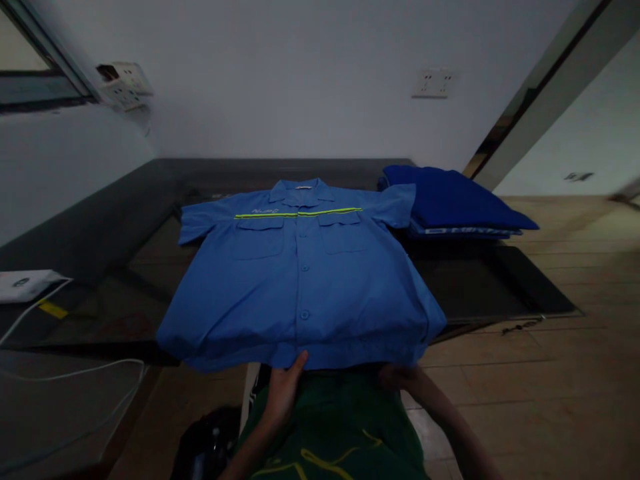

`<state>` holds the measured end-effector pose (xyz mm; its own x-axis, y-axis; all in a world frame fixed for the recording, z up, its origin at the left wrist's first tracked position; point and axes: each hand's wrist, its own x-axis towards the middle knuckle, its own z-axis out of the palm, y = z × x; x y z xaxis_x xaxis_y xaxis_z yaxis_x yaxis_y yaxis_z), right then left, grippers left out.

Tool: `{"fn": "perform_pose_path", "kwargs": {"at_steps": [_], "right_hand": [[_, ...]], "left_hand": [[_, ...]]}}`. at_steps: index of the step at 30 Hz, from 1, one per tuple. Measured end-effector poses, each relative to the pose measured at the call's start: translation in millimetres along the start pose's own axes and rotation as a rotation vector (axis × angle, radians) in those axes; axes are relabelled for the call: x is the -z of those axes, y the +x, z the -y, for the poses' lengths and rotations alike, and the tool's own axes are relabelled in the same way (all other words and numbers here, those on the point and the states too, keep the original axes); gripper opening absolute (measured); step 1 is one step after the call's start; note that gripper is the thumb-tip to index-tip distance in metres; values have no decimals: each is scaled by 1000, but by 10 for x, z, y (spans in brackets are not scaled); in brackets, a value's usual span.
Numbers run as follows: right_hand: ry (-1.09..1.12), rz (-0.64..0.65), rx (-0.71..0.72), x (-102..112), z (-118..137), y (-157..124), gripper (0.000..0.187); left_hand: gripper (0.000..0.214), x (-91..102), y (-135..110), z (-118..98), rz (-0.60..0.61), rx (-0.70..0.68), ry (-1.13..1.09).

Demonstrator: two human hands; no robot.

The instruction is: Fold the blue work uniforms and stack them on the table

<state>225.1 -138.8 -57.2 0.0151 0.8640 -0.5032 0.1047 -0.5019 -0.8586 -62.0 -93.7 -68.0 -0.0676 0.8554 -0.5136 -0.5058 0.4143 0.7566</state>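
Note:
A blue short-sleeved work shirt (300, 280) with a yellow-green chest stripe lies face up on a dark table (480, 287), collar at the far side, its hem hanging over the near edge. My left hand (284, 390) is at the hem near the button line, thumb up on the cloth and fingers tucked beneath it. My right hand (400, 377) is under the hem to the right; the fabric hides most of its fingers.
A stack of folded darker blue garments (450, 203) sits at the table's far right. A white device (23, 285) with a white cable (75, 370) lies on the left. Wooden floor spreads to the right. A dark bag (205, 443) is below left.

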Motion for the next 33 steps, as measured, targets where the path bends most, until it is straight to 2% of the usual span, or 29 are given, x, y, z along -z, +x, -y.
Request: {"fn": "perform_pose_path", "kwargs": {"at_steps": [1, 3, 5, 9, 13, 17, 20, 22, 26, 28, 30, 33], "right_hand": [[-11, -103, -20, 221, -11, -66, 47], [21, -298, 39, 527, 25, -171, 52], [86, -377, 132, 624, 109, -207, 56], [179, -266, 190, 437, 259, -73, 55], [388, -317, 217, 313, 354, -29, 51], [451, -418, 193, 394, 605, -353, 45], [372, -515, 200, 446, 836, -593, 50], [310, -517, 170, 439, 900, -628, 53], [213, -408, 57, 388, 723, -447, 52], [157, -391, 55, 389, 576, -338, 50], [138, -425, 109, 418, 475, -264, 51], [144, -467, 214, 482, 458, -203, 53]], "left_hand": [[53, 6, -5, 5, -16, -26, 23], [53, 16, -19, 5, -50, -73, 73], [54, 19, -40, -14, -78, -92, 130], [58, 3, -87, -76, -124, -144, 293], [60, -18, -140, -112, -111, -164, 329], [62, -45, -282, -209, -120, -128, 198], [58, -33, -391, -300, -167, -142, 123], [54, 19, -398, -304, -177, -130, 130], [53, 205, -223, -158, -81, 86, 241], [57, 292, -108, -80, -14, 176, 261], [62, 351, -28, -40, 30, 205, 275], [68, 400, 6, -39, 25, 172, 328]]}}
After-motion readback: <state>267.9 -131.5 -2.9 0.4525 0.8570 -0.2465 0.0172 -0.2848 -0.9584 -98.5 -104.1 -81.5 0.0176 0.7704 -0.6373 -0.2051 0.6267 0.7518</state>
